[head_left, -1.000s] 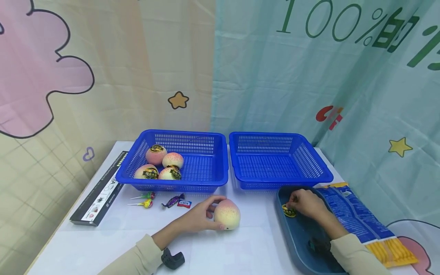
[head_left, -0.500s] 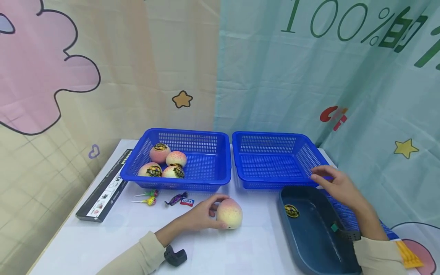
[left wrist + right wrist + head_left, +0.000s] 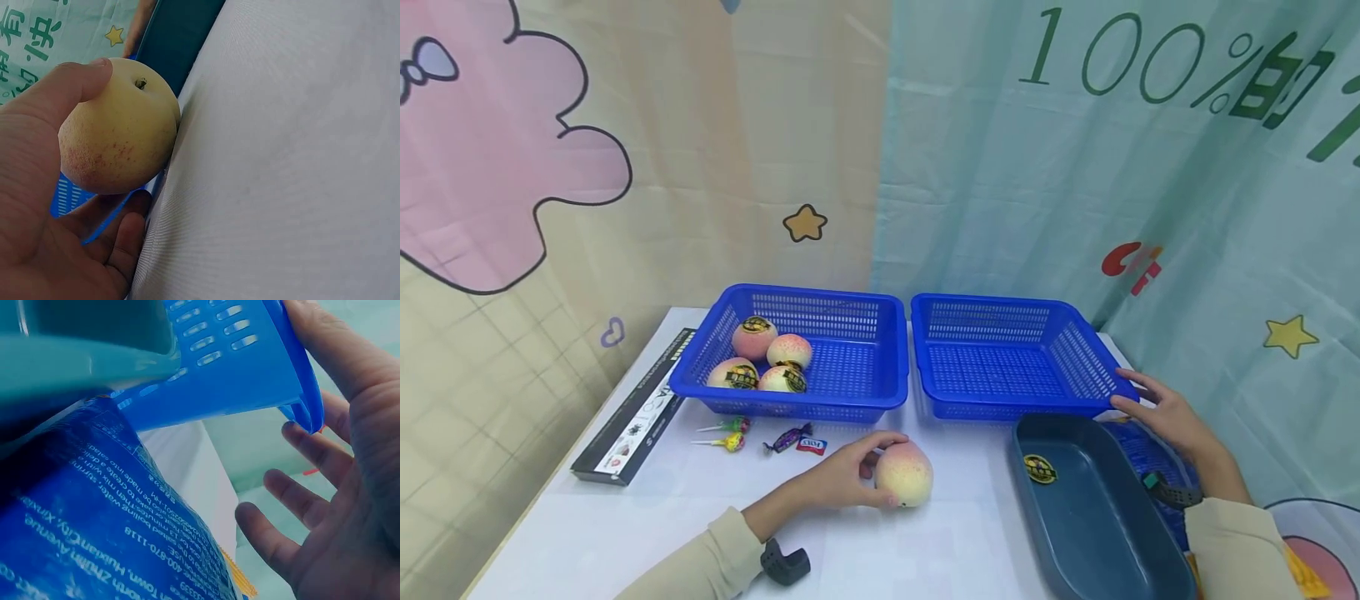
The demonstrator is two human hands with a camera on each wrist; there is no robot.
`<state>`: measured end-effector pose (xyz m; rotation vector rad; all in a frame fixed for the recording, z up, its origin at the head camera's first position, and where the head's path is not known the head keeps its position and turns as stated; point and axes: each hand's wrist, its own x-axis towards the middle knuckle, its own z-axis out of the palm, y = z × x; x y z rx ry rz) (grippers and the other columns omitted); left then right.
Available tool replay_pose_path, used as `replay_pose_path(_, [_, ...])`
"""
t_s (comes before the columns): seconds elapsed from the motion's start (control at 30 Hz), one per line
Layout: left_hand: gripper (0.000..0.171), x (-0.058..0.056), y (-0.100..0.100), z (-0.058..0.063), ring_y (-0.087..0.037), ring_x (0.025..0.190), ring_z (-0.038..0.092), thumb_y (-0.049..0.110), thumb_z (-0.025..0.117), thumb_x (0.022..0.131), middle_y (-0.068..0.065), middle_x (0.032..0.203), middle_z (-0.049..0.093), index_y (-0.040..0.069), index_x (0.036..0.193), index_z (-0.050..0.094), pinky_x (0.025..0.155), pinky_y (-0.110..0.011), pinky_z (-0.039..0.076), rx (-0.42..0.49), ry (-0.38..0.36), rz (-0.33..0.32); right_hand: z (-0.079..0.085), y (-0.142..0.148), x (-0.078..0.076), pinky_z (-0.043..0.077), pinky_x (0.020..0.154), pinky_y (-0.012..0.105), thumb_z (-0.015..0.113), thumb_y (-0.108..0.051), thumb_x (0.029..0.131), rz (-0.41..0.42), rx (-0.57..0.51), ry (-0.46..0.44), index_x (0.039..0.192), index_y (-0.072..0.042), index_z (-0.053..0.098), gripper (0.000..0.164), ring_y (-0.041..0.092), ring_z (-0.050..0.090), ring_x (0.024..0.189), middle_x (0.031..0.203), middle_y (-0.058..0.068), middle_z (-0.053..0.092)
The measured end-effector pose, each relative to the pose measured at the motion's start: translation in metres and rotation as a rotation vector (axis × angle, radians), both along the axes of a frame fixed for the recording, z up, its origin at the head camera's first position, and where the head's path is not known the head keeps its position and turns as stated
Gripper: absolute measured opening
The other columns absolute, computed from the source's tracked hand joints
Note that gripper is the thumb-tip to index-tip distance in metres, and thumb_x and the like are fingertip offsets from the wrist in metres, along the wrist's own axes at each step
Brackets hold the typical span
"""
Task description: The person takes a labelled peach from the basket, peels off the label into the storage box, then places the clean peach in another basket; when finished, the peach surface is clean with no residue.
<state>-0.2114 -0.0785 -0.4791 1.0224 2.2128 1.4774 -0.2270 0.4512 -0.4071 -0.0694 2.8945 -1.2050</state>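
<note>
My left hand (image 3: 850,475) holds a pale yellow and pink peach (image 3: 904,475) at the front middle of the table. In the left wrist view the thumb lies over the peach (image 3: 122,134) near its stem end, with fingers curled below. My right hand (image 3: 1172,417) is at the front right corner of the right blue basket (image 3: 1007,408). In the right wrist view its thumb meets the basket's rim (image 3: 300,369), while the other fingers are spread loosely beyond and below it. Nothing lies in that basket.
The left blue basket (image 3: 790,408) holds several peaches with black-gold stickers. A dark blue tray (image 3: 1097,517) has one loose sticker (image 3: 1040,468); a blue packet (image 3: 119,519) lies beside it. Lollipops (image 3: 730,442), wrapped candies (image 3: 788,438) and a long black box (image 3: 636,412) lie at left.
The right hand has left the sticker in the tray, lifted away and moved right and back to the right basket's corner. The left hand keeps its hold on the peach.
</note>
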Motion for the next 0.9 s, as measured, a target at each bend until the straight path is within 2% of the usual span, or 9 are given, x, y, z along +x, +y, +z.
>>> replay_pose_path(0.17, [0.076,-0.001,-0.001,0.001,-0.013,0.109,0.060,0.026,0.086,0.083,0.005,0.133,0.056,0.027,0.148,0.047,0.088,-0.031,0.052,-0.006,0.012,-0.003,0.001,0.000,-0.002,0.025,0.097,0.083,0.060,-0.032,0.103,0.038,-0.031,0.054,0.155,0.005,0.029,0.071,0.060,0.009,0.143,0.165,0.026,0.008])
replay_pose_path(0.27, [0.076,-0.001,-0.001,0.000,-0.013,0.108,0.060,0.026,0.087,0.082,0.005,0.132,0.056,0.026,0.148,0.047,0.087,-0.031,0.052,0.002,0.010,-0.007,0.001,0.003,0.000,0.046,0.105,0.048,0.060,-0.031,0.104,0.065,-0.032,0.064,0.153,0.005,0.035,0.066,0.060,0.019,0.140,0.166,0.023,0.009])
replay_pose_path(0.33, [0.076,-0.001,-0.001,-0.002,-0.013,0.108,0.060,0.026,0.087,0.082,0.005,0.132,0.056,0.026,0.148,0.047,0.087,-0.030,0.052,0.007,0.009,-0.011,-0.002,0.006,0.001,0.051,0.095,0.026,0.059,-0.029,0.105,0.079,-0.058,0.070,0.153,0.005,0.035,0.063,0.039,0.038,0.141,0.166,0.020,0.010])
replay_pose_path(0.4, [0.076,-0.001,-0.001,-0.002,-0.013,0.108,0.060,0.025,0.086,0.083,0.005,0.131,0.056,0.027,0.148,0.047,0.086,-0.030,0.052,0.009,0.008,-0.014,-0.005,0.011,0.001,0.047,0.083,0.011,0.058,-0.026,0.105,0.097,-0.097,0.077,0.153,0.003,0.035,0.060,0.012,0.050,0.132,0.167,0.015,0.010])
replay_pose_path(0.5, [0.076,-0.001,0.000,-0.002,-0.013,0.107,0.060,0.025,0.087,0.082,0.005,0.131,0.056,0.027,0.147,0.047,0.086,-0.030,0.052,0.005,0.006,-0.015,-0.010,0.017,0.000,0.051,0.085,0.016,0.057,-0.022,0.106,0.109,-0.164,0.071,0.155,0.000,0.035,0.059,-0.020,0.044,0.111,0.168,0.009,0.009])
replay_pose_path(0.53, [0.077,-0.001,0.000,-0.002,-0.013,0.107,0.060,0.025,0.087,0.082,0.005,0.131,0.056,0.027,0.147,0.047,0.086,-0.030,0.052,0.003,0.005,-0.012,-0.012,0.019,-0.001,0.051,0.085,0.015,0.057,-0.022,0.106,0.111,-0.175,0.066,0.155,-0.001,0.034,0.059,-0.022,0.043,0.109,0.168,0.008,0.009])
replay_pose_path(0.73, [0.080,-0.001,0.008,0.002,-0.014,0.105,0.058,0.030,0.089,0.078,0.005,0.131,0.056,0.023,0.145,0.046,0.084,-0.030,0.053,-0.017,0.075,0.000,-0.019,0.028,-0.003,0.047,0.090,0.011,0.054,-0.024,0.107,0.105,-0.283,0.000,0.161,-0.013,0.028,0.060,-0.014,0.040,0.122,0.169,-0.001,0.002])
replay_pose_path(0.83, [0.079,0.002,0.015,0.008,-0.013,0.106,0.057,0.033,0.090,0.076,0.004,0.131,0.056,0.021,0.141,0.047,0.085,-0.029,0.054,-0.016,0.157,0.010,-0.020,0.028,-0.003,0.047,0.092,0.013,0.052,-0.022,0.108,0.107,-0.351,-0.035,0.162,-0.017,0.026,0.060,0.009,0.029,0.145,0.169,-0.005,-0.001])
replay_pose_path(0.9, [0.079,0.003,0.020,0.018,-0.012,0.108,0.057,0.030,0.090,0.074,0.004,0.131,0.055,0.022,0.140,0.047,0.085,-0.030,0.054,0.001,0.184,0.015,-0.019,0.027,-0.004,0.047,0.093,0.013,0.052,-0.022,0.108,0.115,-0.358,-0.047,0.162,-0.016,0.025,0.061,0.028,0.017,0.152,0.169,-0.005,-0.001])
